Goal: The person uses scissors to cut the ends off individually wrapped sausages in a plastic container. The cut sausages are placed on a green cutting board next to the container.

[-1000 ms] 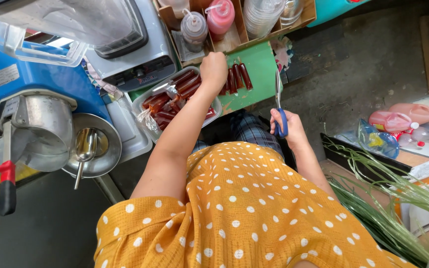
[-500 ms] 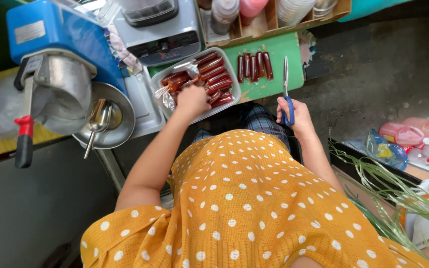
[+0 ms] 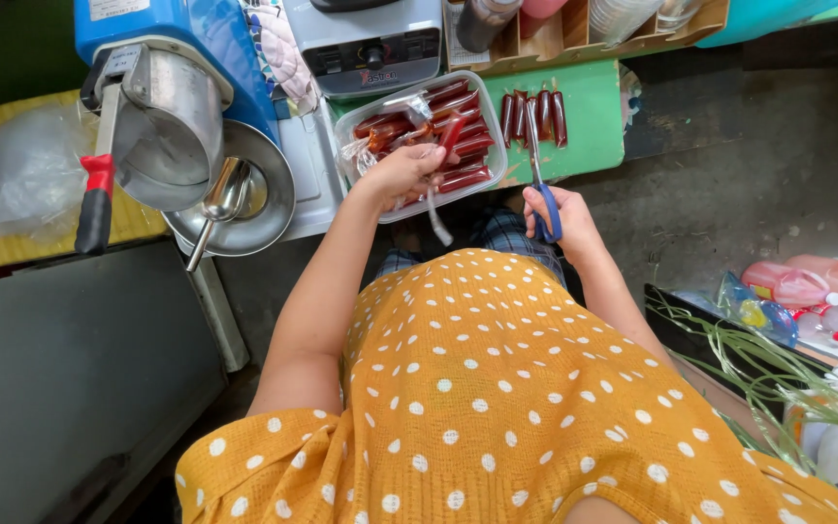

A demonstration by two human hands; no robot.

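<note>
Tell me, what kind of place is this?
Probably a small drink or iced-snack stall: a blue ice shaver over a metal bowl, a blender base, and sauce bottles in a wooden rack.

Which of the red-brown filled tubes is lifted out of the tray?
The tube pinched in the left hand, raised above the clear tray; the others lie flat.

Bare green board [image 3: 589, 126] right of the cut tubes [image 3: 533, 114]; wooden rack [image 3: 632, 34] blocks behind
</note>
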